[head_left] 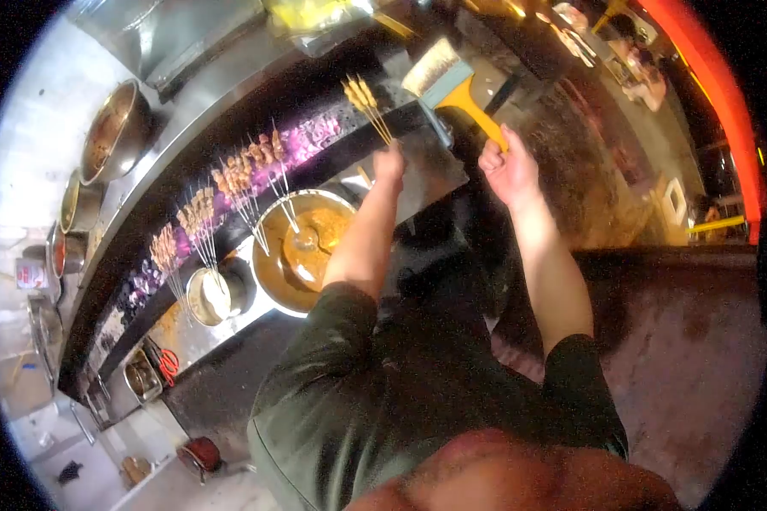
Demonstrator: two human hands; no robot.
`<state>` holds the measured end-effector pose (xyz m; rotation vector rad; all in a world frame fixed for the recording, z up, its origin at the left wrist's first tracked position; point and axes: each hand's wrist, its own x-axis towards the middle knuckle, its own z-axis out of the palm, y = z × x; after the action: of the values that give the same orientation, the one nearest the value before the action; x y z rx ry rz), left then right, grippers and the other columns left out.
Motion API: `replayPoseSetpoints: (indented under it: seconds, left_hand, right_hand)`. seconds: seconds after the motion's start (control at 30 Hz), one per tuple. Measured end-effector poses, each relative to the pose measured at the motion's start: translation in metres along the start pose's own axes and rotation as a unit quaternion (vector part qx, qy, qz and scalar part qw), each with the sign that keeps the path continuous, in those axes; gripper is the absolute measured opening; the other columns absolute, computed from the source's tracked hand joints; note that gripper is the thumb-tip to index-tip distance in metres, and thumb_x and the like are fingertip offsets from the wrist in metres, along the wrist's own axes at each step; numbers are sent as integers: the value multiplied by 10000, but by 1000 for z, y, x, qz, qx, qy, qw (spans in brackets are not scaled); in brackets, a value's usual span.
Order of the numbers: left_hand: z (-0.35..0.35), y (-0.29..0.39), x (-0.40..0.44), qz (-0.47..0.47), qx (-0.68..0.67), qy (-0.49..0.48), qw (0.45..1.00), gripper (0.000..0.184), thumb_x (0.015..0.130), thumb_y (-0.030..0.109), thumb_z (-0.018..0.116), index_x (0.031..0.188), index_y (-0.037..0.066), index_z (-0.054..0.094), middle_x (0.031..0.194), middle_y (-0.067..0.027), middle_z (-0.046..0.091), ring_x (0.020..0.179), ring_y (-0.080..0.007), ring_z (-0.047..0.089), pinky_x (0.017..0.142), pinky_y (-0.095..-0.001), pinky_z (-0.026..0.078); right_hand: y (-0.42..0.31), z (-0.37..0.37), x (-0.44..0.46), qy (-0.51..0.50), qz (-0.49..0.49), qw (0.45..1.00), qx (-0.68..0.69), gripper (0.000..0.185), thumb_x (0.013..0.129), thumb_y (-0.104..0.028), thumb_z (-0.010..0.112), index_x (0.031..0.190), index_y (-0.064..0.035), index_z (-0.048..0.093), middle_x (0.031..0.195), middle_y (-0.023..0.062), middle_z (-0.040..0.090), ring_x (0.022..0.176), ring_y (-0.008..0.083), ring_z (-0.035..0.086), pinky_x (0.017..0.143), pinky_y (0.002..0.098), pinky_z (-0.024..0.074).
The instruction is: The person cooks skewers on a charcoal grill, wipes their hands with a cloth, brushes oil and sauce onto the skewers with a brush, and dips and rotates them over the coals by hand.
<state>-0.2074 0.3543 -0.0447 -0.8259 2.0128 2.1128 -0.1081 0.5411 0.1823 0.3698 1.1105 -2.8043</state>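
Note:
My left hand (389,163) is closed around the lower ends of a small bunch of skewers (362,95) with yellowish food at their tips, held over the right end of the grill (400,119). In my right hand (511,168) is the yellow handle of a wide basting brush (458,89), its pale bristles pointing up and left, apart from the skewers. Several meat skewers (237,180) lie across the glowing charcoal (311,140). Below my left forearm stands a large bowl of brown sauce (271,268) with a ladle in it, partly hidden by the arm.
A smaller metal pot (203,300) sits left of the sauce bowl. Red-handled scissors (169,366) lie near a small metal container (142,377). Metal bowls (115,132) line the counter behind the grill. A red edge (724,94) curves along the right, with people beyond it.

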Motion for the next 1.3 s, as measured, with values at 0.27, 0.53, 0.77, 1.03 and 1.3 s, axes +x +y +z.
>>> replayPoseSetpoints:
  seconds: [0.27, 0.53, 0.77, 1.03, 1.3]
  left_hand:
    - [21, 20, -6, 17, 21, 101, 994, 407, 889, 319, 496, 987, -75, 530, 885, -212, 595, 797, -328, 583, 683, -414, 453]
    - [-8, 8, -17, 58, 24, 206, 977, 290, 900, 266, 447, 834, -1, 539, 582, -42, 477, 457, -118, 430, 411, -288, 344]
    - [-26, 23, -28, 79, 155, 278, 945, 369, 899, 285, 415, 827, -44, 566, 717, -210, 576, 672, -336, 560, 628, -412, 431]
    - [-33, 50, -46, 36, 231, 268, 934, 348, 910, 273, 368, 935, -30, 537, 876, -308, 584, 885, -466, 549, 782, -495, 427]
    - [-36, 54, -49, 10, 249, 267, 931, 330, 917, 280, 366, 940, -20, 502, 910, -306, 582, 895, -462, 551, 787, -506, 426]
  right_hand:
    - [1, -18, 119, -59, 31, 983, -173, 164, 871, -220, 578, 869, -60, 546, 635, 5, 465, 512, 92, 390, 478, 233, 306]
    - [31, 41, 191, -239, -317, 682, -614, 261, 836, -233, 606, 980, -21, 652, 811, 115, 657, 729, 254, 632, 665, 327, 494]
    - [75, 65, 213, -315, -328, 493, -741, 209, 849, -298, 538, 878, -122, 648, 748, 103, 598, 681, 290, 610, 622, 413, 498]
    - [86, 110, 220, -327, -275, 443, -788, 227, 834, -291, 551, 924, -108, 651, 778, 144, 618, 709, 307, 625, 638, 413, 514]
    - [79, 85, 183, -351, -316, 427, -771, 182, 828, -285, 563, 873, -130, 648, 694, 99, 603, 669, 274, 630, 596, 397, 521]
